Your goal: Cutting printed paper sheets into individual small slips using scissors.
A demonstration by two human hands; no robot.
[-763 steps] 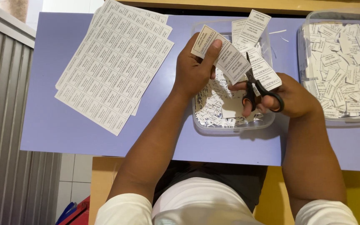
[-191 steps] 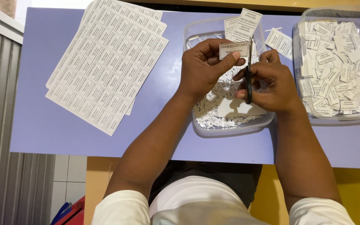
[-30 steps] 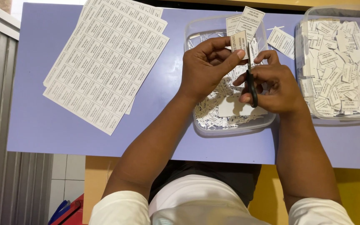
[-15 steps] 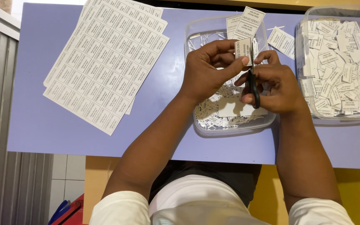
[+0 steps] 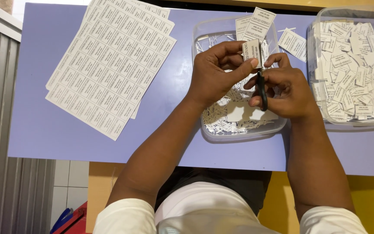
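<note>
left hand [image 5: 215,78]: fingers curled shut, thumb and fingertips pinching a small printed label piece [image 5: 251,50], held upright above the middle tub
right hand [image 5: 284,93]: fingers closed through the handles of black scissors [image 5: 262,89]; blades point up at the label piece's right edge; blade gap hidden, cannot tell how far open
label piece: between both hands, right at the scissor blades, over the far half of the middle tub
middle tub [image 5: 204,125]: clear plastic, on the table under both hands; holds thin white paper offcuts and a couple of blank scraps
label strips [image 5: 256,21]: a few uncut strips resting across the tub's far rim
loose strip [image 5: 293,43]: flat on the table between the two tubs
right tub [image 5: 347,69]: clear plastic, just beside the right hand, piled with cut single labels
label sheets [image 5: 111,60]: stack of uncut printed sheets, lying askew on the table, well left of the left hand
table [image 5: 44,125]: lilac top, carries all of the above
</note>
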